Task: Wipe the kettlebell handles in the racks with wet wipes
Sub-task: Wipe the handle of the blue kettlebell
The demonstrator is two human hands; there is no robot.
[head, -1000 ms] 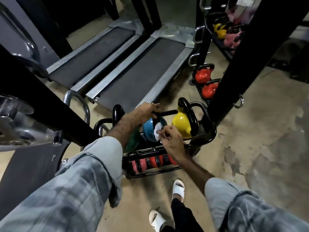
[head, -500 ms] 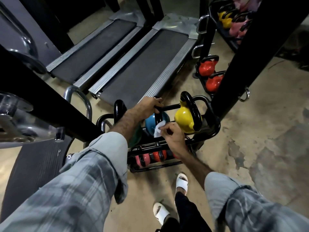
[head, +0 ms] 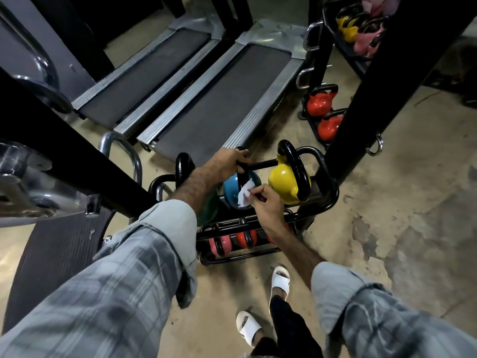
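A black two-tier rack point(head: 325, 200) stands on the floor before me. Its top tier holds a blue kettlebell point(head: 230, 189), a yellow kettlebell point(head: 283, 182) with a black handle, and a green kettlebell point(head: 208, 210) mostly hidden behind my left forearm. My left hand point(head: 227, 164) grips the top of the blue kettlebell's black handle point(head: 241, 177). My right hand point(head: 265, 202) pinches a white wet wipe point(head: 244, 195) against the lower part of that handle. Small red and pink kettlebells point(head: 233, 241) sit on the lower tier.
Two treadmills point(head: 211, 99) lie just beyond the rack. A second rack with red kettlebells point(head: 322, 109) and yellow and pink ones stands at the back right. Black machine posts point(head: 374, 94) flank the rack. My feet in white sandals point(head: 280, 280) are on the concrete floor.
My hands hold the same places on the blue kettlebell's handle. The right hand with the wipe has slid slightly lower along it, and my head has shifted a little.
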